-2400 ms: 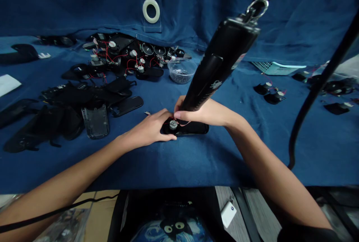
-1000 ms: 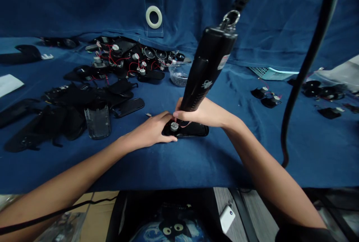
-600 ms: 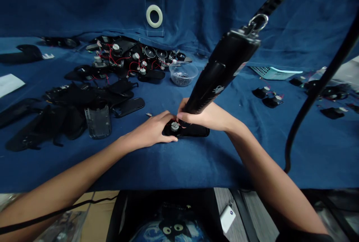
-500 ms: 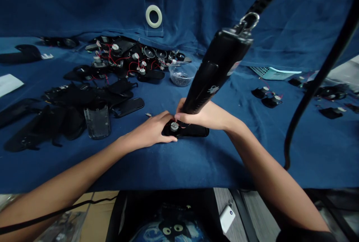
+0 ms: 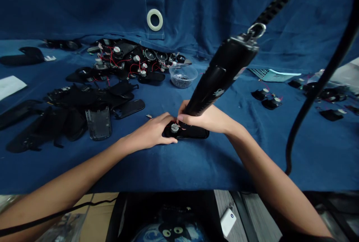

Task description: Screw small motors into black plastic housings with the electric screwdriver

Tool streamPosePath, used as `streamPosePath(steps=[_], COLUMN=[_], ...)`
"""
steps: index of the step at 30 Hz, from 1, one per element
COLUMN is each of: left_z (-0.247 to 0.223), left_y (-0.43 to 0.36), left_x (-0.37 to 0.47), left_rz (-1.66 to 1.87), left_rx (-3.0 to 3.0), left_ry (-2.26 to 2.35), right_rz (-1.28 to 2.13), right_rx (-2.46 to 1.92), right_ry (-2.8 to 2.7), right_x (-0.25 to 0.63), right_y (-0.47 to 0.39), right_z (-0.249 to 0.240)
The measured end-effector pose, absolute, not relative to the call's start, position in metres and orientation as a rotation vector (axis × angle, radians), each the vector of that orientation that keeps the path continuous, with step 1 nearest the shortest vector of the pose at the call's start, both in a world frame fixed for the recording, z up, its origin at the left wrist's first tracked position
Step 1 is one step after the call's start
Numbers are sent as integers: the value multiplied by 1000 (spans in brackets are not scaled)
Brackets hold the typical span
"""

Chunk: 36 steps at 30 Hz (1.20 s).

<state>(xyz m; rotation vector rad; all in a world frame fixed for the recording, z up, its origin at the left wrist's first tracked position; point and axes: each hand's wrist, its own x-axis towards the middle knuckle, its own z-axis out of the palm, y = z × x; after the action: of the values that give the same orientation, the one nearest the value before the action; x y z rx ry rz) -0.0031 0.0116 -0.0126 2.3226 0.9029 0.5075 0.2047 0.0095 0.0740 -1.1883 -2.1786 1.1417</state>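
Observation:
A long black plastic housing (image 5: 195, 132) lies on the blue cloth in front of me, with a small round motor (image 5: 174, 127) seated near its left end. My left hand (image 5: 154, 131) grips that end, thumb along the near edge and fingers over the far side. In my right hand (image 5: 206, 118) is a black electric screwdriver (image 5: 215, 79), held low near its tip and leaning to the upper right. Its tip points down beside the motor; my fingers hide the exact contact spot. A cord runs up from the ring at its top.
Left of my hands lie several black shells (image 5: 99, 122). Behind them is a heap of parts with red wires (image 5: 120, 60). A clear bowl (image 5: 183, 74) holds small dark pieces. At the right are a light-blue basket (image 5: 273, 74), wired parts (image 5: 270, 102) and a hanging black cable (image 5: 311, 103).
The screwdriver's upper end has tilted slightly to the right and down. My left hand keeps its grip on the housing. The whole view has shifted a little.

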Motion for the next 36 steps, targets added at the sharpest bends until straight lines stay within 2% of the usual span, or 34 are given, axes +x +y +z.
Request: streamPosePath(steps=[15,30,36], left_z=[-11,-13,-12], left_y=[10,12,10], left_x=[-1,-2,-2], left_rz=[467,449,478], left_rx=[2306,2324,2302], left_ry=[948,924,954], right_rz=[1151,957,1104], right_rx=[-1205,-1230,-1172], right_ry=[-2252,-2283,-2300], right_x=[198,201,198], right_y=[16,6,16], right_z=[80,75,77])
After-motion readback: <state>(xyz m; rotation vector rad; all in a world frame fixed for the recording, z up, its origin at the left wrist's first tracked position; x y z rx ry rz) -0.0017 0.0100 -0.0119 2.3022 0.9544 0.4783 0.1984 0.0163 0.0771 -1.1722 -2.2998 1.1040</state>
